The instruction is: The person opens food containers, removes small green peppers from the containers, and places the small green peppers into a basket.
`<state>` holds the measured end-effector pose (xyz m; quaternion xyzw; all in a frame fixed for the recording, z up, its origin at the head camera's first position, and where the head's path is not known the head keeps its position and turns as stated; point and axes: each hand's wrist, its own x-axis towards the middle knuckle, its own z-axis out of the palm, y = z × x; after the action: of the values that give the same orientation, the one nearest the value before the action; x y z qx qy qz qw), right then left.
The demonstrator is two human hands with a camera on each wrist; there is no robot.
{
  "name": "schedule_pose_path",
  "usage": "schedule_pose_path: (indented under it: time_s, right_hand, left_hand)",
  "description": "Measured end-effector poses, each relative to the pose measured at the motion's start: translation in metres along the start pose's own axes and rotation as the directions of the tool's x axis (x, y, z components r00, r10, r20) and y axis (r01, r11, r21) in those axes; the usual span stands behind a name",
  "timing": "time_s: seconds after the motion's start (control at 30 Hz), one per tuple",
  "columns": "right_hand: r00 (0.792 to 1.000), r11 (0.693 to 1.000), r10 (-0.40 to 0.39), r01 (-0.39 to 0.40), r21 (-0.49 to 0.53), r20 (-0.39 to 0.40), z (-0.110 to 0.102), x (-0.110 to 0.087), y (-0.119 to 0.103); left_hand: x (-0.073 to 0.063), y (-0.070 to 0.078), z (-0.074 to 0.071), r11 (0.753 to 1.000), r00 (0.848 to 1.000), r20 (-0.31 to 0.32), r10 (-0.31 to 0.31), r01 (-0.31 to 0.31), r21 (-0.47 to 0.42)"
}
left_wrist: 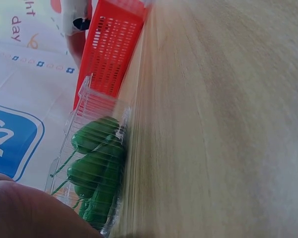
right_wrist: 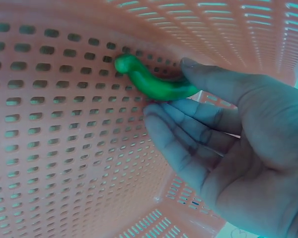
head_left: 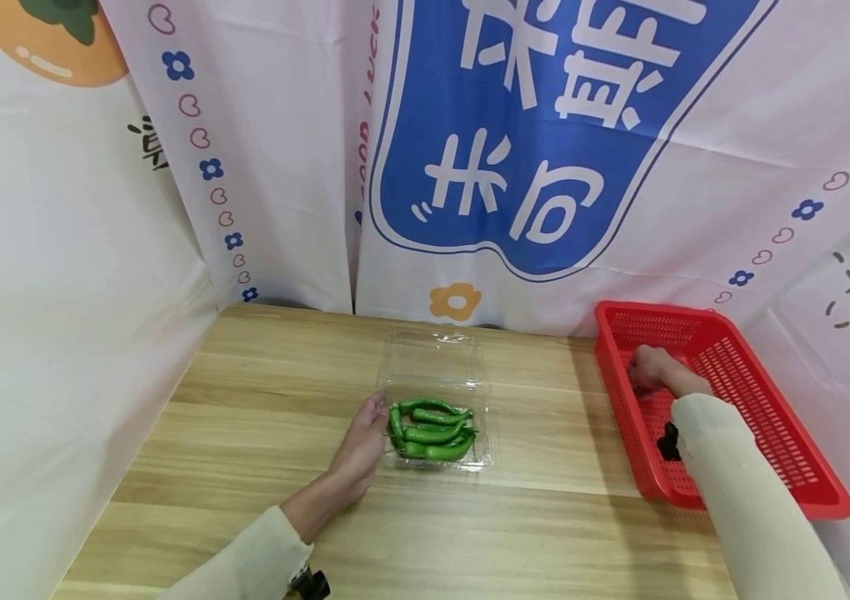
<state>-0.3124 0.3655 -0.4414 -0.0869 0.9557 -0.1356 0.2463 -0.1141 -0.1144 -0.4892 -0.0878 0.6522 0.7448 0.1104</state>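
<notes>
A clear plastic clamshell box (head_left: 482, 450) lies with its lid (head_left: 436, 358) folded back on the table. Several green chili peppers (head_left: 432, 432) are in its tray, seen also through its ribbed side in the left wrist view. My left hand (head_left: 357, 446) rests against the box's left side, fingers fairly straight. Inside the red basket, my right hand (head_left: 657, 371) pinches one curved green chili pepper (right_wrist: 156, 85) between thumb and fingertips. The pepper's blunt end points toward the perforated basket wall.
The red plastic basket (head_left: 623, 433) stands at the right of the wooden table (head_left: 245, 450). Printed white cloth (head_left: 282, 167) hangs behind the table and along both sides.
</notes>
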Motion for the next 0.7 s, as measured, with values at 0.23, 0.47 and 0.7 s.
schedule_pose_path:
  time_s: [0.23, 0.47, 0.7]
  right_hand:
    - [0.999, 0.999, 0.024, -0.025, 0.024, 0.025, -0.010, -0.005, -0.002]
    - [0.999, 1.000, 0.027, -0.027, -0.001, -0.021, -0.020, -0.013, -0.004]
    - [0.995, 0.999, -0.014, 0.010, -0.041, -0.095, -0.029, -0.020, -0.005]
  left_hand:
    - [0.000, 0.001, 0.001, 1.000, 1.000, 0.005, -0.005, 0.005, -0.004]
    - [0.000, 0.001, 0.001, 1.000, 1.000, 0.001, -0.009, 0.009, -0.011]
    - [0.000, 0.001, 0.000, 1.000, 1.000, 0.004, -0.006, 0.006, 0.003]
